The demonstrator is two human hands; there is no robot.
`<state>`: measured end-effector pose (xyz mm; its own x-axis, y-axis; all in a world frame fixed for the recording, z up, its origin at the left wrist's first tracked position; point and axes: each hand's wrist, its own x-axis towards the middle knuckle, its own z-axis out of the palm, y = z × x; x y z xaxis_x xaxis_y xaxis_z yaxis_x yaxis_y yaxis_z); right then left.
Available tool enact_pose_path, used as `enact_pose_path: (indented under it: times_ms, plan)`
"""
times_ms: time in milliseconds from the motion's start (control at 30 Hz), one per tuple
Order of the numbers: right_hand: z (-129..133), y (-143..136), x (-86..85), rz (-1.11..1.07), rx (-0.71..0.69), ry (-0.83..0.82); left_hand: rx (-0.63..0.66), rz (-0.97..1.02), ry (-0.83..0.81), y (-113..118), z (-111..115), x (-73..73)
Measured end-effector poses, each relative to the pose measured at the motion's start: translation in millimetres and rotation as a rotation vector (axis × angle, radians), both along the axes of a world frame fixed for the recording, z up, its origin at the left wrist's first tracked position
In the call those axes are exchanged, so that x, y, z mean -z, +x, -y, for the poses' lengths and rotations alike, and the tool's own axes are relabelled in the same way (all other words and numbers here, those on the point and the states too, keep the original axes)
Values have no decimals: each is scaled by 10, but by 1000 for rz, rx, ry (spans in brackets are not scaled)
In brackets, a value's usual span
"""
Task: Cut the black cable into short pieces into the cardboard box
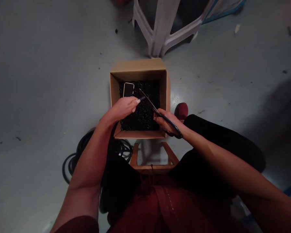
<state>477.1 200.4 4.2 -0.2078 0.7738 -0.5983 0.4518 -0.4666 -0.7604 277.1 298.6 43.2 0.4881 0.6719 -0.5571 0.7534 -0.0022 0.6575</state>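
Observation:
Over an open cardboard box (138, 66), my left hand (126, 106) pinches a thin black ribbed piece (142, 98) whose end sticks out to the right. My right hand (167, 119) is closed around the handles of black scissors (150, 103). The blades point up and left, parted, close to the tip of the ribbed piece; whether they touch it I cannot tell. Many small black pieces (145, 118) fill the bottom of the box. On them, behind my left hand, lies a phone-like dark rectangle with a pale rim (128, 90).
A pale plastic stool (157, 32) stands beyond the box. Coiled black tubing (69, 166) lies on the floor at the left, partly under my left arm. A wooden frame (151, 167) is between my legs. A red shoe tip (181, 111) shows right of the box.

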Motion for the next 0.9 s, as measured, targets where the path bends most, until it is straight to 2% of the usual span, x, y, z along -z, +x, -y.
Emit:
enact_pose_path:
  times_ms: [167, 300, 467, 567, 700, 800, 900]
  plan:
    - [-29, 23, 2, 69, -2, 11, -62, -10, -2, -4, -3, 82]
    - [-16, 27, 32, 0, 31, -45, -104, 26, -39, -18, -8, 114]
    - [-37, 9, 48, -192, 155, -58, -185, 92, -173, -1, -2, 61]
    - [-98, 7, 75, -303, 303, -12, -215, 185, -305, 50, 32, 31]
    - [-193, 17, 88, -428, 491, -5, -190, 303, -487, 153, 133, 15]
    - [-225, 27, 66, -474, 550, -49, -165, 326, -578, 221, 212, 19]
    - [-231, 46, 38, -447, 547, -42, -154, 353, -623, 257, 262, 39]
